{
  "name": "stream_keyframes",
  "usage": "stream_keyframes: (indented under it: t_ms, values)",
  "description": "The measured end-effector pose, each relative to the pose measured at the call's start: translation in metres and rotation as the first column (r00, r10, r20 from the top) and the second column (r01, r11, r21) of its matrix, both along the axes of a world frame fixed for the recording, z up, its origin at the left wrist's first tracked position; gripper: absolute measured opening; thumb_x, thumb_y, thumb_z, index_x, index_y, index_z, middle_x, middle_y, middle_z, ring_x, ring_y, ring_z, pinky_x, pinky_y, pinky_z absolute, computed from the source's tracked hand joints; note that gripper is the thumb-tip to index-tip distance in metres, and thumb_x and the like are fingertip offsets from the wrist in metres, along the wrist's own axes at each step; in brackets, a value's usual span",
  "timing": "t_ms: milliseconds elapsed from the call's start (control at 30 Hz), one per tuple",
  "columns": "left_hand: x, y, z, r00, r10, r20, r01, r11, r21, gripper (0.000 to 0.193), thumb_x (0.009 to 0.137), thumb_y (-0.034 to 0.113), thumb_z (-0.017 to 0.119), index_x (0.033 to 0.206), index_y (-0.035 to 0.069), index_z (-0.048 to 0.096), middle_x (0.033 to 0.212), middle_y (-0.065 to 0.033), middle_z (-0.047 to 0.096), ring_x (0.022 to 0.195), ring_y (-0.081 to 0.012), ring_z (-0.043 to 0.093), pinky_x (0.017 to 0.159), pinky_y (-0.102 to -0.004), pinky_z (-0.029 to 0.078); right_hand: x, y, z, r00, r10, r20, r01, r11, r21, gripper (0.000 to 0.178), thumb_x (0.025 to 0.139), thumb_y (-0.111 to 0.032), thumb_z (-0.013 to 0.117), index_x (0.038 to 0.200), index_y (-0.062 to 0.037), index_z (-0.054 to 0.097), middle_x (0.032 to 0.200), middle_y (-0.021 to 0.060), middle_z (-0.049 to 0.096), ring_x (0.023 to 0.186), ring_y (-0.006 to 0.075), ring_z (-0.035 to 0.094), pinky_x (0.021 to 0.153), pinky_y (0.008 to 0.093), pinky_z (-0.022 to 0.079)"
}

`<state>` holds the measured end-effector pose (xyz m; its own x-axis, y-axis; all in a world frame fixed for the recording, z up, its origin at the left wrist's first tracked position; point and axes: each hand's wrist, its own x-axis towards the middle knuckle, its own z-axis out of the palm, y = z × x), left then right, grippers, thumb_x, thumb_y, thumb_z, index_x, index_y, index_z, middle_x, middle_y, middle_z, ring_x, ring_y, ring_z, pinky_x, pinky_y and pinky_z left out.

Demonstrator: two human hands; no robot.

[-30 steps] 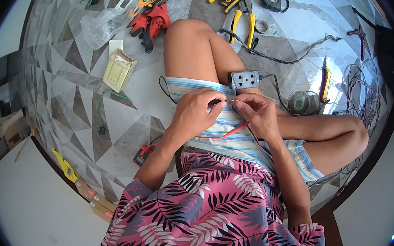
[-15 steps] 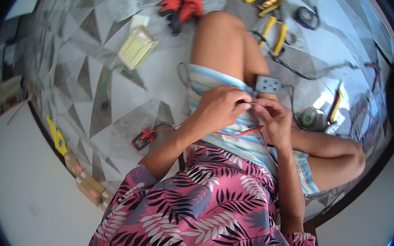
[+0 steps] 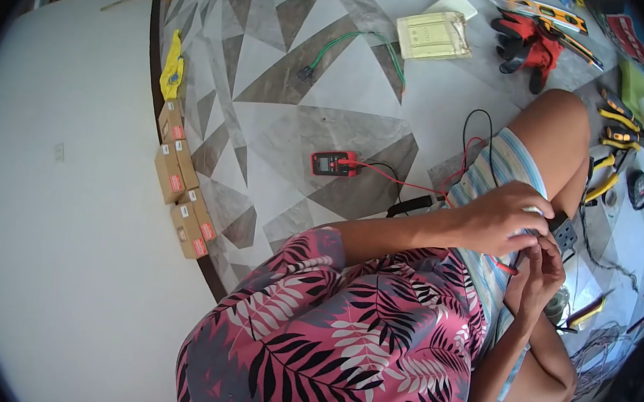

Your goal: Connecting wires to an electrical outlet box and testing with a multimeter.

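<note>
My left hand (image 3: pixel 505 219) is closed in a pinch above my lap, its fingertips against those of my right hand (image 3: pixel 544 269). The right hand's thumb and fingers are pressed together too. Whatever lies between them is hidden by the fingers. A red test probe (image 3: pixel 506 268) rests on the striped shorts just below the hands. Its red lead (image 3: pixel 398 179) runs back to a red-and-black multimeter (image 3: pixel 333 163) lying on the floor to the left, beside a black lead (image 3: pixel 479 114) that loops near my thigh. Just beyond my hands is a dark grey socket block (image 3: pixel 565 234), partly covered.
Yellow-handled pliers (image 3: pixel 602 188), a tape measure (image 3: pixel 637 189) and tangled cables (image 3: pixel 602 356) lie at right. Red-black gloves (image 3: pixel 530 50), a pale packaged plate (image 3: pixel 434 36) and a green wire (image 3: pixel 345 42) are farther off. Small cardboard boxes (image 3: pixel 174 167) line the wall.
The view has swung left, bringing the multimeter, boxes and wall further in. My hands stay together over my lap; the thin piece seen between my fingertips before is now hidden.
</note>
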<state>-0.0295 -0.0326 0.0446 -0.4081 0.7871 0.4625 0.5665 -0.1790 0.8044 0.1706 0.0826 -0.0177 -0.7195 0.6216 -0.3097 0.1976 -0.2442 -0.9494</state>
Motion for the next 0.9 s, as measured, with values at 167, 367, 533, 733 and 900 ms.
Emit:
stream_keyframes:
  t_ms: [167, 367, 533, 733, 900]
  values:
    - [-0.076, -0.13, -0.024, 0.896, 0.44, 0.054, -0.417, 0.878, -0.234, 0.016, 0.086, -0.001, 0.066, 0.101, 0.004, 0.069, 0.105, -0.0131, 0.07, 0.097, -0.0251, 0.069, 0.087, -0.0357, 0.054, -0.001, 0.003, -0.005, 0.999, -0.036, 0.03, 0.035, 0.999, 0.012, 0.015, 0.097, -0.004, 0.065, 0.11, 0.0036, 0.068, 0.097, 0.0026, 0.067, 0.086, 0.0086, 0.06, 0.079, 0.023, 0.047]
    - [-0.144, -0.389, -0.095, 0.526, 0.833, -0.168, -0.674, 0.288, -0.681, 0.034, 0.084, 0.008, 0.071, 0.118, 0.007, 0.068, 0.113, -0.009, 0.071, 0.103, -0.0217, 0.067, 0.091, -0.0325, 0.051, -0.002, 0.006, -0.008, 0.998, -0.032, 0.052, 0.031, 0.999, 0.027, 0.017, 0.098, -0.006, 0.066, 0.111, 0.0033, 0.068, 0.093, 0.0014, 0.067, 0.08, 0.0071, 0.057, 0.071, 0.0215, 0.044]
    - [-0.109, -0.436, -0.111, 0.408, 0.902, 0.142, -0.433, 0.328, -0.84, 0.038, 0.085, 0.011, 0.073, 0.121, 0.0, 0.066, 0.112, -0.0097, 0.071, 0.102, -0.0165, 0.065, 0.092, -0.0304, 0.051, 0.002, 0.009, -0.01, 0.997, -0.025, 0.069, 0.022, 0.999, 0.032, 0.017, 0.098, -0.007, 0.066, 0.112, 0.0022, 0.068, 0.092, 0.001, 0.066, 0.079, 0.0067, 0.057, 0.07, 0.0212, 0.044]
    - [-0.086, -0.418, -0.141, 0.356, 0.895, 0.27, -0.455, 0.419, -0.786, 0.056, 0.08, 0.025, 0.083, 0.122, -0.006, 0.061, 0.106, -0.0115, 0.071, 0.096, -0.0153, 0.066, 0.088, -0.0309, 0.053, -0.003, 0.005, -0.005, 0.997, -0.021, 0.072, 0.019, 0.999, 0.033, 0.017, 0.098, -0.008, 0.066, 0.112, 0.0015, 0.068, 0.091, 0.0008, 0.066, 0.078, 0.0066, 0.057, 0.07, 0.0209, 0.044]
    - [-0.084, -0.412, -0.155, 0.342, 0.933, 0.115, -0.522, 0.29, -0.802, 0.076, 0.068, 0.038, 0.093, 0.12, -0.006, 0.059, 0.106, -0.0137, 0.07, 0.094, -0.0174, 0.066, 0.084, -0.0318, 0.055, -0.004, 0.004, -0.001, 0.997, -0.028, 0.078, 0.028, 1.0, 0.004, 0.017, 0.097, -0.007, 0.067, 0.11, 0.0028, 0.068, 0.093, 0.0022, 0.067, 0.082, 0.0087, 0.058, 0.075, 0.0232, 0.045]
